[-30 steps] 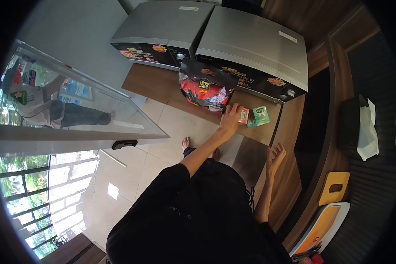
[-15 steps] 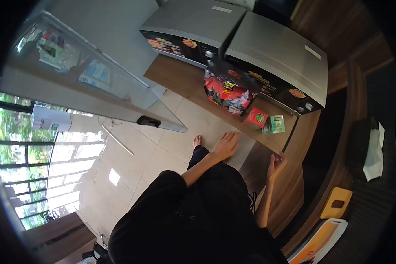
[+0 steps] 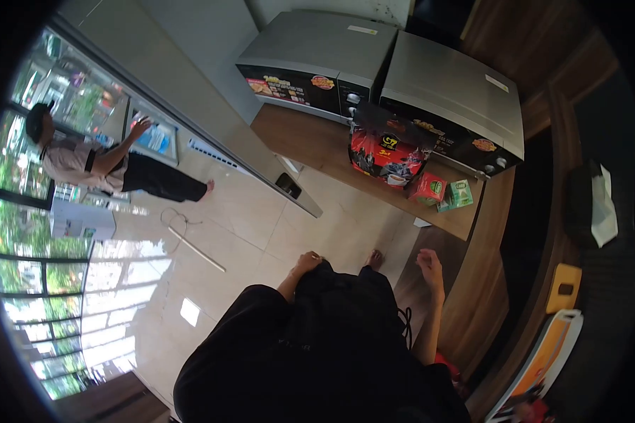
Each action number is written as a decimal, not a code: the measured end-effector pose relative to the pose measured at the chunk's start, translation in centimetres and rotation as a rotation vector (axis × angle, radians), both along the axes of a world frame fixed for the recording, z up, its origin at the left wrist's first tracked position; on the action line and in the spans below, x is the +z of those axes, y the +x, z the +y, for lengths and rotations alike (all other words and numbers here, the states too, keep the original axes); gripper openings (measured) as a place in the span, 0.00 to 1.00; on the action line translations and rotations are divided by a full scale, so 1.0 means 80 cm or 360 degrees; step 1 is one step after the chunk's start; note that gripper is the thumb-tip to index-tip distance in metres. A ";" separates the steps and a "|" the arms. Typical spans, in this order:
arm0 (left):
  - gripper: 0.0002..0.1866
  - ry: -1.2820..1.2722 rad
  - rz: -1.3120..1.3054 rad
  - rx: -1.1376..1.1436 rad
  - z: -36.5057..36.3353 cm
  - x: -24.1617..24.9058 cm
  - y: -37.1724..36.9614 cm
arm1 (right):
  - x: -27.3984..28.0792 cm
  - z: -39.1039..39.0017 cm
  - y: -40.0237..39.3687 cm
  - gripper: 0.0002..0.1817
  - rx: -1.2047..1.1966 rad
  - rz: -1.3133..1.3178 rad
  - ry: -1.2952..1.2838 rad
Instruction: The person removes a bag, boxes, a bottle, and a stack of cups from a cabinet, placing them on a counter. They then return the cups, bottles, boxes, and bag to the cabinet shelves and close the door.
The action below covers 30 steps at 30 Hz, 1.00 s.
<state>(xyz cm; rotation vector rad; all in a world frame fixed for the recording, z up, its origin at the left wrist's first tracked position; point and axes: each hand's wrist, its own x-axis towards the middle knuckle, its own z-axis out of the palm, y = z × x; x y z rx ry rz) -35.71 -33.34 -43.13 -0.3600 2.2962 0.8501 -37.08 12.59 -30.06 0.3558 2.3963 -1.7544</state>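
Observation:
My left hand (image 3: 307, 265) hangs low over the dark trouser leg, fingers curled in, and no object shows in it. My right hand (image 3: 430, 265) is raised beside the wooden cabinet, fingers apart and slightly bent, touching nothing. Nearest to it, on the wooden shelf (image 3: 300, 141), are a small red box (image 3: 428, 189) and a green packet (image 3: 456, 196). To their left, a large red-and-black coffee bag (image 3: 386, 151) stands leaning against the front of two microwave ovens, a left one (image 3: 317, 53) and a right one (image 3: 455, 81).
A tall grey door (image 3: 212, 120) with a dark recessed handle stands open at left. Beyond it another person (image 3: 92, 166) stands with an arm raised. A thin white stick (image 3: 197, 248) lies on the tiled floor. Tissues (image 3: 603, 208) and cutting boards (image 3: 564, 289) line the right counter.
My left hand has drawn back to the left and curled; it was spread flat before. The right hand has shifted slightly left. A person has come into view behind the door.

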 end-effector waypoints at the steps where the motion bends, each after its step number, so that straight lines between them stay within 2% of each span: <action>1: 0.25 -0.0033 -0.0036 -0.0247 -0.009 0.002 -0.004 | 0.002 -0.017 0.013 0.14 -0.0044 -0.0057 -0.0004; 2: 0.25 -0.0066 -0.0071 -0.0494 -0.021 0.003 -0.011 | 0.003 -0.033 0.027 0.14 -0.0089 -0.0114 -0.0008; 5: 0.23 0.0047 -0.0187 -0.0743 -0.061 0.011 -0.033 | 0.009 -0.100 0.079 0.15 -0.0388 0.0077 -0.0117; 7: 0.21 0.0056 -0.0018 -0.0652 -0.086 0.003 -0.037 | -0.026 -0.127 0.133 0.17 -0.0718 -0.0006 -0.0439; 9: 0.20 0.0010 0.0034 -0.0631 -0.133 -0.001 -0.021 | -0.034 -0.160 0.191 0.18 -0.0859 0.0068 -0.0205; 12: 0.18 -0.0098 0.0081 -0.0848 -0.181 -0.018 -0.016 | -0.032 -0.202 0.270 0.20 -0.1393 -0.0073 -0.0313; 14: 0.17 -0.0220 -0.0218 -0.1021 -0.207 -0.025 -0.018 | -0.028 -0.225 0.306 0.20 -0.1645 -0.0160 -0.0315; 17: 0.16 -0.0232 -0.0085 -0.1030 -0.240 -0.060 -0.005 | -0.016 -0.246 0.344 0.21 -0.1888 -0.0069 -0.0146; 18: 0.15 -0.0105 -0.0173 -0.0910 -0.245 -0.055 -0.006 | -0.011 -0.256 0.351 0.21 -0.1955 0.0021 -0.0086; 20: 0.15 -0.0139 0.0004 -0.1176 -0.244 -0.062 -0.006 | 0.006 -0.267 0.358 0.21 -0.2068 0.0153 0.0046; 22: 0.17 -0.0051 -0.0216 -0.1277 -0.223 -0.033 -0.018 | 0.036 -0.274 0.360 0.22 -0.2158 0.0205 0.0187; 25: 0.20 -0.0082 -0.0246 -0.1410 -0.197 -0.059 -0.029 | 0.073 -0.283 0.367 0.23 -0.2301 0.0384 0.0183; 26: 0.19 0.0110 0.0131 -0.1565 -0.197 -0.089 -0.029 | 0.084 -0.282 0.374 0.24 -0.2269 0.0369 0.0313; 27: 0.18 0.0106 0.0173 -0.1887 -0.187 -0.133 -0.042 | 0.092 -0.282 0.384 0.24 -0.2270 0.0333 0.0462; 28: 0.16 0.0119 0.0294 -0.1856 -0.168 -0.135 -0.047 | 0.094 -0.284 0.388 0.23 -0.2319 0.0582 0.0495; 29: 0.16 0.0186 0.0382 -0.2404 -0.139 -0.130 -0.068 | 0.130 -0.289 0.388 0.21 -0.2315 0.0561 0.0603; 30: 0.16 0.0253 0.0317 -0.1900 -0.110 -0.113 -0.066 | 0.148 -0.287 0.394 0.22 -0.2307 0.0580 0.0742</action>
